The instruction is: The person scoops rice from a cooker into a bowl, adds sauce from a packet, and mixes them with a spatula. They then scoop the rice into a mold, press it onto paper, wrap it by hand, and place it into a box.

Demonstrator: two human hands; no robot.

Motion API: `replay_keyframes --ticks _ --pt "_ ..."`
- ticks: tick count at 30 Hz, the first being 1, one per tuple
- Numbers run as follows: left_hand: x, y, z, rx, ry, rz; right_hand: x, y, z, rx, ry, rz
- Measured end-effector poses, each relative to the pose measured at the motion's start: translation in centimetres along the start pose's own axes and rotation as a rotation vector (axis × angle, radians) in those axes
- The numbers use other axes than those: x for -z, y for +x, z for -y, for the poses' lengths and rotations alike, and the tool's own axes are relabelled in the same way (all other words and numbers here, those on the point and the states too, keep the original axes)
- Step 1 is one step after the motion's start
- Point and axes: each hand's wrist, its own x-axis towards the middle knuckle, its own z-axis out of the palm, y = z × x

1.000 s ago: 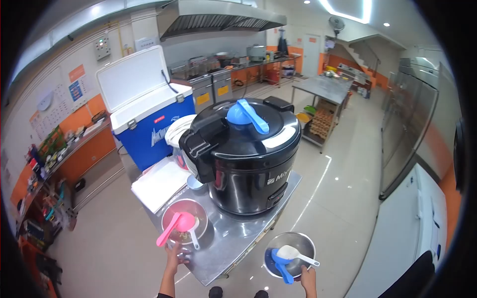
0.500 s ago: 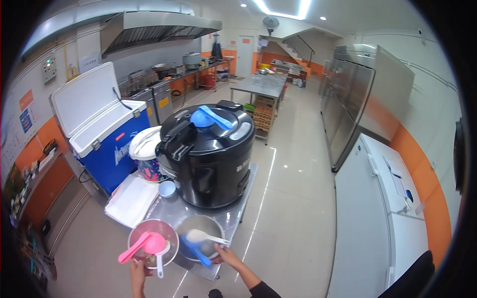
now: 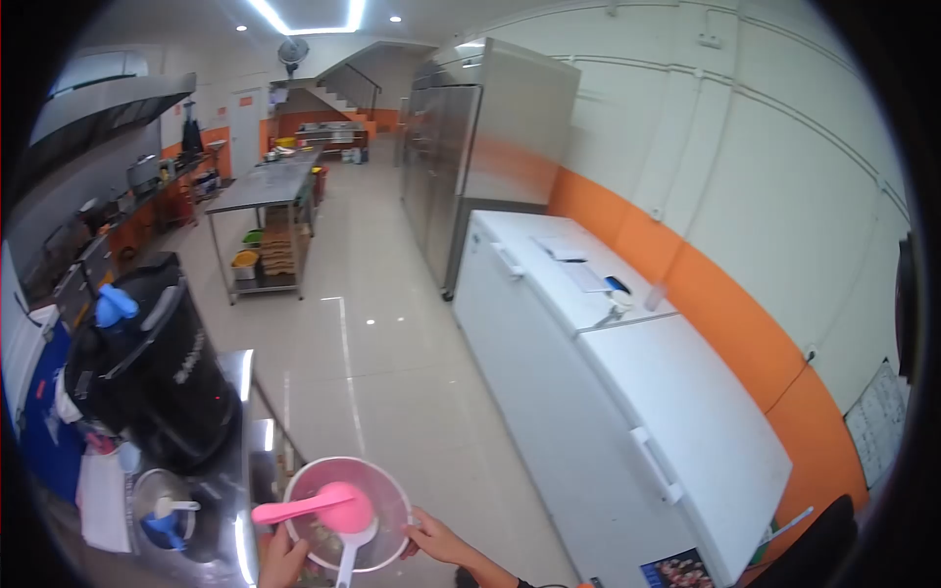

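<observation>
You have a bright pink ladle (image 3: 345, 507) over a white spoon (image 3: 350, 554), a glossy black cooker (image 3: 162, 382) topped by a light blue scoop (image 3: 116, 306), a white chest freezer (image 3: 627, 392), and walls (image 3: 745, 147) in pale cream (plain, no pattern) with an orange band (image 3: 706, 284).

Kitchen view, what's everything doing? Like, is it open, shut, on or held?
Front bowl: held by left hand and right hand
Pink scoop: in bowl, handle over rim
Freezer lids: shut
Steel fridge doors: shut
Black cooker: lid shut, red light on
Ceiling light: on
Fan: can't tell
</observation>
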Motion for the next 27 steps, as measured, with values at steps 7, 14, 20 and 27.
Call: replay_keyframes --ticks 7,14,20,27 --pt "-28.9 17.6 -5.4 -0.236 -0.056 0.679 23.6 -15.2 -1.8 0.099 -0.158 -0.976" --pt "-43.3 23.6 -0.9 -0.439 0.365 0.824 47.5 -28.9 -5.8 0.237 -0.248 -1.782" --pt "-30.4 21.9 11.9 -0.147 0.602 0.637 59.5 -28.1 -3.3 0.084 0.026 -1.651" --pt "-11.7 8.4 22.7 0.384 0.138 -0.007 62.9 -14.6 -0.7 0.26 0.174 -1.433"
